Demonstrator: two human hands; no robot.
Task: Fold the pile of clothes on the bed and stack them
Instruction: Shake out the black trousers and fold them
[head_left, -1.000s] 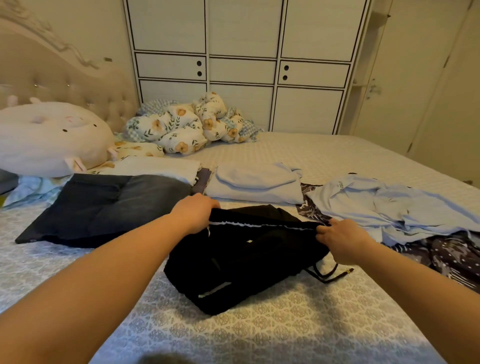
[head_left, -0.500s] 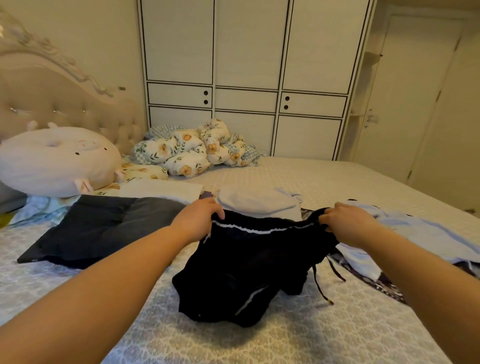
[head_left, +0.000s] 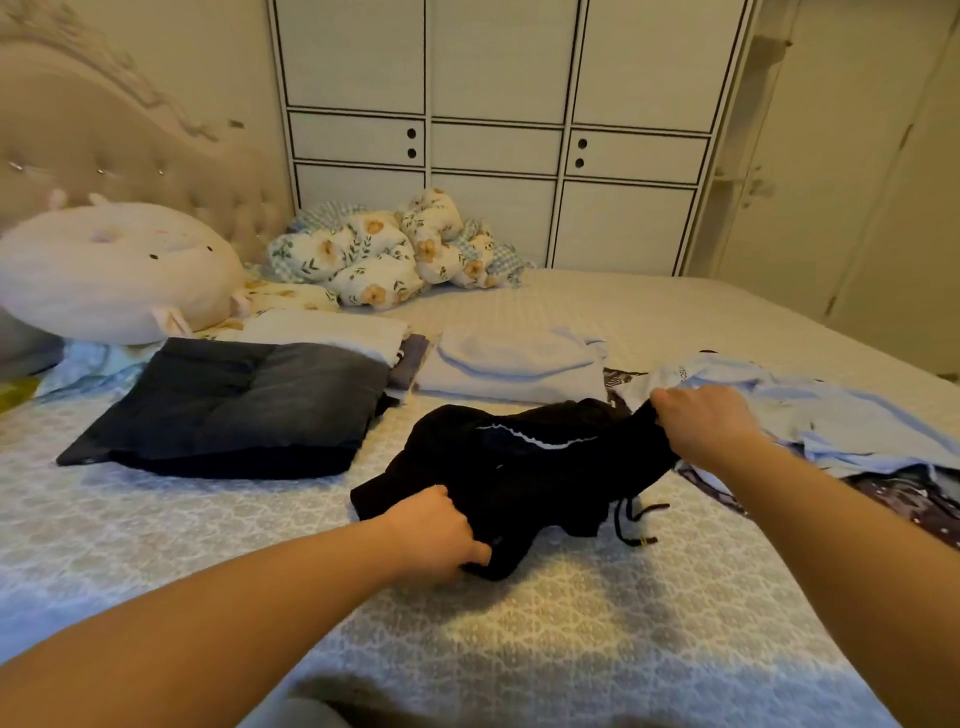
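- Black garment (head_left: 524, 467): dark cloth, crumpled, with a thin white wavy trim line across its upper face and a black drawstring (head_left: 634, 525) trailing off its near right edge; lies mid-bed on the patterned bed cover (head_left: 519, 639), in front of the folded pieces.
- Left hand (head_left: 434, 535): fingers curled round the near left edge of the black garment, gripping it low against the cover.
- Right hand (head_left: 704, 426): clenched on the garment's far right corner, holding it slightly raised.
- Change since half a second ago: the left hand has dropped from the far trimmed edge to the near edge; the right hand keeps its corner; the garment sits lower and flatter than when both hands held it up.
- Folded dark jeans (head_left: 234, 405): to the left, well apart from the black garment.
- Folded pale blue piece (head_left: 514, 364): just behind the garment.
- Unfolded light blue shirt (head_left: 810, 415): heaped at right, over a dark printed cloth (head_left: 909, 499).
- Round plush cushion (head_left: 114, 270) and floral bedding (head_left: 384, 254): at the headboard end.
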